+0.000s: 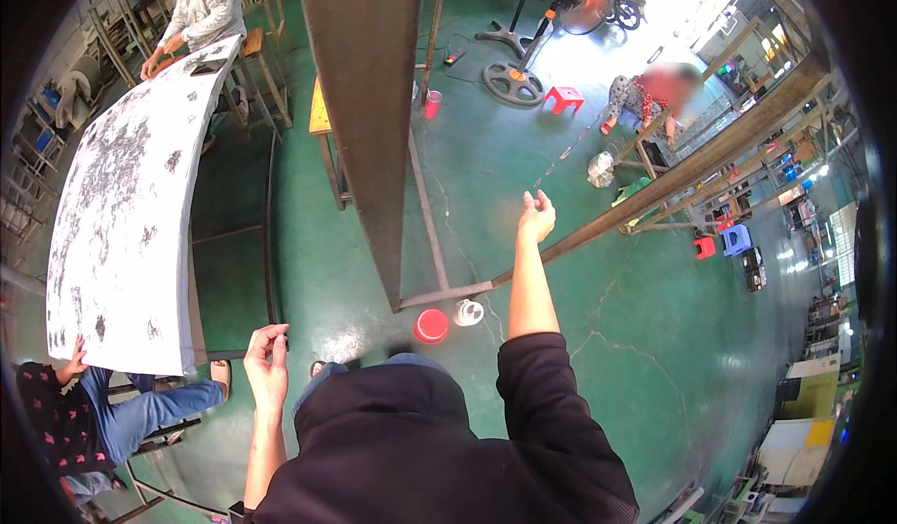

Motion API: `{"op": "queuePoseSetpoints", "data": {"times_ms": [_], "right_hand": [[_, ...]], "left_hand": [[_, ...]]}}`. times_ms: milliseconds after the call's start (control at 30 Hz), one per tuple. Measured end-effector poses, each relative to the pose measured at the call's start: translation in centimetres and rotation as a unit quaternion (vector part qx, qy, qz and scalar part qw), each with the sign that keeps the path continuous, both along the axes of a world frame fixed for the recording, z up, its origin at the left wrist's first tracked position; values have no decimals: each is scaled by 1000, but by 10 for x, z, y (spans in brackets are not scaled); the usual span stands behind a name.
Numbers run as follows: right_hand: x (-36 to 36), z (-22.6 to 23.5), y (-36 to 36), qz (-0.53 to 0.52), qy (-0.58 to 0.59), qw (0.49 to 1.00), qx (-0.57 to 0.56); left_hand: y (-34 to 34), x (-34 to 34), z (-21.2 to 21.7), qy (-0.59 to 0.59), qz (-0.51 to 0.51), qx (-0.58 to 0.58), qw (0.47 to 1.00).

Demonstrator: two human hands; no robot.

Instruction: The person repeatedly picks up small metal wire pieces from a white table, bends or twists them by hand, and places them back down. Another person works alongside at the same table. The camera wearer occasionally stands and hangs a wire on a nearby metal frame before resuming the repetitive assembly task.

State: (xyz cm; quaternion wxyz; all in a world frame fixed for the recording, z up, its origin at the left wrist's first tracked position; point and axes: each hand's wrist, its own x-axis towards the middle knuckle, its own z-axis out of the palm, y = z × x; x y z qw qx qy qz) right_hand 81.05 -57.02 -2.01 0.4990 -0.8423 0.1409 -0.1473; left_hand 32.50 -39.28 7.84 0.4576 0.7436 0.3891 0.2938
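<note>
Overhead, the head camera looks down on a green workshop floor (pixel 523 197) where the person stands with arms spread. The right hand (pixel 536 216) is stretched forward and up, fingertips pinched together on what seems to be a fine thread or wire (pixel 566 153) slanting away toward the seated person (pixel 645 94) beyond; the strand is too faint to follow its whole run. The left hand (pixel 266 367) is held close to the body, fingers likewise pinched, just beside the lower corner of the white speckled panel (pixel 121 206); whether it holds the other end of the same strand I cannot tell. The two hands are well apart. The likeliest trouble, as I judge it, is the strand slipping from so light a pinch, or snagging on the rusty steel beam (pixel 369 103) that hangs between the arms, or on the slanted steel bar (pixel 691 164) near the right hand. Underfoot, a red lid (pixel 431 326) and a small white cup (pixel 468 313) lie close to the feet and could be kicked or trodden on if the person steps forward while looking at the hands. Another person (pixel 56 421) sitting near the left elbow could be bumped.
</note>
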Motion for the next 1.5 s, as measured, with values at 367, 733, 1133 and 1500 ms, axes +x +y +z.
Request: {"op": "queuePoseSetpoints", "data": {"times_ms": [367,733,1133,1500], "right_hand": [[-20,-14,-10,26,-73,997,24],[-37,-5,-34,59,-135,989,-6],[-58,4,-47,75,-148,986,-13],[-121,23,-62,30,-128,991,-40]], "left_hand": [[-13,1,-3,12,19,-15,1000],[-25,-6,-1,36,4,-8,999],[-19,-30,9,50,-22,-63,996],[59,-81,1,47,-85,-20,995]]}}
